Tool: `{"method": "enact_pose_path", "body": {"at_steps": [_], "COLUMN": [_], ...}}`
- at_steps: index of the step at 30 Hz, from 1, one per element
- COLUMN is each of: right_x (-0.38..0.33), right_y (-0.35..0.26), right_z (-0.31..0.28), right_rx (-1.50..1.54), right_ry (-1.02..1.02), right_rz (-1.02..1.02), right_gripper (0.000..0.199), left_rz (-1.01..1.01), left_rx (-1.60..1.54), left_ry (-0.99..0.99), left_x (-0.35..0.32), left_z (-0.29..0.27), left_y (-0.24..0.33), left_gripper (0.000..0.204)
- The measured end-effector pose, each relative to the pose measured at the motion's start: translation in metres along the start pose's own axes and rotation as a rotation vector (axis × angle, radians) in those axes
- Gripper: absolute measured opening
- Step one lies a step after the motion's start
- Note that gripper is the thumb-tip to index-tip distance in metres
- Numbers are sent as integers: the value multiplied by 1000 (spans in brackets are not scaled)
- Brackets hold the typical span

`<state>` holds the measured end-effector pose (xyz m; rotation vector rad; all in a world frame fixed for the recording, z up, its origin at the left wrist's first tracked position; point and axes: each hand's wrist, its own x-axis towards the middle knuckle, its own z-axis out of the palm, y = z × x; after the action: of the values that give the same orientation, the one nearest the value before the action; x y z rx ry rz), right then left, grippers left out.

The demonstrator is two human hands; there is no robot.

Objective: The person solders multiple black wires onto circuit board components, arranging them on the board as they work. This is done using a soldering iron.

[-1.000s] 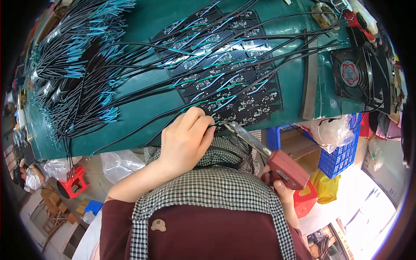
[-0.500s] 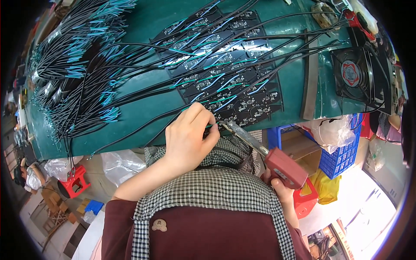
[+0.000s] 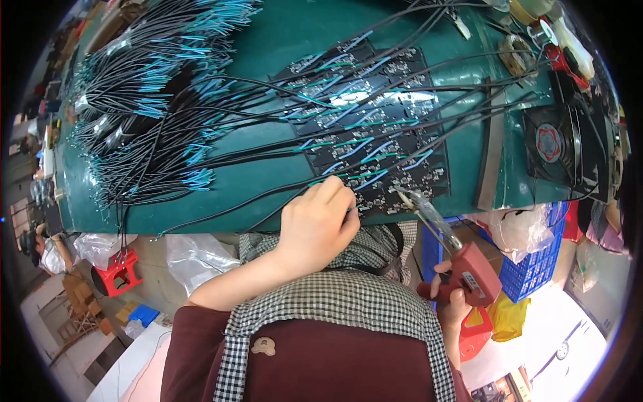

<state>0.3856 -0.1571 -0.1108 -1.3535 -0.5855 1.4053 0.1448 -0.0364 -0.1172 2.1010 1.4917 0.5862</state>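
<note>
My right hand (image 3: 450, 303) grips the handle of a red soldering gun (image 3: 477, 276). The gun's long metal front slants up and left, its tip over the lower edge of a dark panel of circuit boards (image 3: 429, 175). At that panel's near left corner my left hand (image 3: 318, 224) is closed in a pinch, back of the hand up. A black cable (image 3: 273, 213) runs in under it, so I take it to be what the fingers hold; the fingertips are mostly hidden. Blue and green wire ends (image 3: 372, 179) lie across the boards, joined to other black cables.
Thick bundles of black cables (image 3: 144, 100) with blue-green ends cover the left of the green table (image 3: 248, 181). A dark bar (image 3: 492, 144) and a black fan (image 3: 552, 142) lie to the right. Below the table edge are a blue crate (image 3: 532, 271) and a red stool (image 3: 117, 273).
The whole view has shifted, so the table and boards sit further right. The gun's tip has drawn a little away from my left fingers. Both hands keep their hold.
</note>
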Motion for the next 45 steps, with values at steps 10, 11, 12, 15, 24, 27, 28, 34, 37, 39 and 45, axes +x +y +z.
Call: {"method": "enact_pose_path", "body": {"at_steps": [10,11,12,15,24,27,28,34,37,39,45], "right_x": [8,7,5,3,6,5,5,11,15,17,22], "right_y": [-2,-2,-2,-1,-5,-4,-4,-2,1,-2,-2], "right_z": [0,-1,-3,-8,-16,-18,-18,-16,-17,-11,-10], "right_rx": [-35,-25,-15,4,48,43,36,12,-19,-71,-72], "right_ry": [37,44,50,48,147,116,99,54,0,-4,-25], "right_rz": [-140,-152,-162,-162,-204,-186,-168,-119,-130,-127,-113], "right_gripper": [75,74,73,73,71,72,73,72,69,68,67], "left_rz": [274,303,330,355,667,609,601,533,513,501,528], "left_rx": [468,490,512,441,179,167,176,176,186,193,144], "left_ry": [214,174,133,75,3,36,43,37,22,1,53], "left_x": [72,81,88,94,47,41,41,45,47,47,47], "left_z": [-61,-61,-60,-64,-14,8,12,18,16,17,18], "left_y": [-32,-39,-45,-61,4,2,2,2,3,2,0], "left_gripper": [18,16,15,7,25,27,29,33,34,35,35]}}
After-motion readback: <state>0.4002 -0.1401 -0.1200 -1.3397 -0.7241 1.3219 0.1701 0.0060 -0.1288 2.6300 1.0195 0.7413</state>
